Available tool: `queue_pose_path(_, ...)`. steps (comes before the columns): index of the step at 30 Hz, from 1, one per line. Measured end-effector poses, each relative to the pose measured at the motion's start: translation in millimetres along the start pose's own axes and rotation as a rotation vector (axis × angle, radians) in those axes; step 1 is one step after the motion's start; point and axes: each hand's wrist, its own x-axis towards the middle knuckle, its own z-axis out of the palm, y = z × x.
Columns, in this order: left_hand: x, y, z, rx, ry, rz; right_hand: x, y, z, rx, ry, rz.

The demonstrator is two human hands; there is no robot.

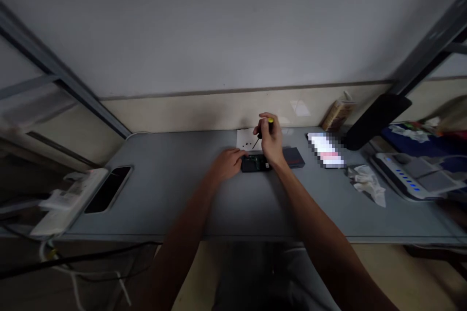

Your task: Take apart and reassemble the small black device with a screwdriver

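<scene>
Right hand (272,143) pinching a screwdriver (260,135) at centre, wrist (278,160) blocking view between opened device (254,164) and dark box (295,157), left hand (226,163) at device, its grip I cannot tell, crumpled tissue (368,183) lower right

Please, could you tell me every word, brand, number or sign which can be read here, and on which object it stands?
No text is readable.
Lit phone screen: pixelated, unreadable.
Brown carton: print too blurred.
Dark box: faint reddish marking, too dim.
Open black device: small pale patch, too small to read.
</scene>
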Motion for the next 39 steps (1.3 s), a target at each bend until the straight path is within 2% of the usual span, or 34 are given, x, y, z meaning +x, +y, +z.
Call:
queue_pose_path(3,-2,-1,-1.8,-0.082,0.013,-0.048,0,-31,-25,-0.164,-0.063,-0.148)
queue_pose_path(5,-4,-1,-5.6,-0.183,0.008,-0.103,-1,-43,-51,-0.403,-0.247,-0.193)
queue_pose_path(6,-6,-1,-8.3,-0.243,-0.007,-0.139,-2,-45,-66,-0.53,-0.382,-0.199)
queue_pose_path(8,-8,-2,-14.0,-0.361,-0.061,-0.198,-6,-43,-95,-0.821,-0.651,-0.125)
queue_pose_path(10,-11,-4,-18.1,-0.44,-0.128,-0.208,-10,-38,-120,-1.06,-0.837,-0.008)
queue_pose_path(12,-13,-6,-18.8,-0.458,-0.153,-0.177,-12,-35,-137,-1.189,-0.917,0.047)
queue_pose_path(14,-13,-7,-16.6,-0.442,-0.156,-0.159,-10,-36,-145,-1.271,-0.934,0.095)
queue_pose_path(18,-10,-3,-10.4,-0.427,-0.154,-0.154,8,-42,-143,-1.211,-0.936,0.213)
queue_pose_path(23,-6,6,-5.9,-0.408,-0.126,-0.188,20,-43,-121,-1.001,-1.004,0.294)
queue_pose_path(27,-6,10,-0.1,-0.395,-0.095,-0.211,7,-45,-102,-1.147,-1.103,0.191)
queue_pose_path(31,-5,13,6.8,-0.378,-0.049,-0.184,-7,-42,-93,-1.239,-1.124,0.075)
queue_pose_path(34,-4,15,7.6,-0.375,-0.05,-0.132,-13,-33,-89,-1.187,-1.088,0.029)
queue_pose_path(37,-4,16,5.5,-0.379,-0.057,-0.11,-19,-28,-84,-1.089,-1.064,0.048)
queue_pose_path(39,-4,16,4.3,-0.344,-0.06,-0.113,-20,-28,-81,-0.937,-0.975,0.031)
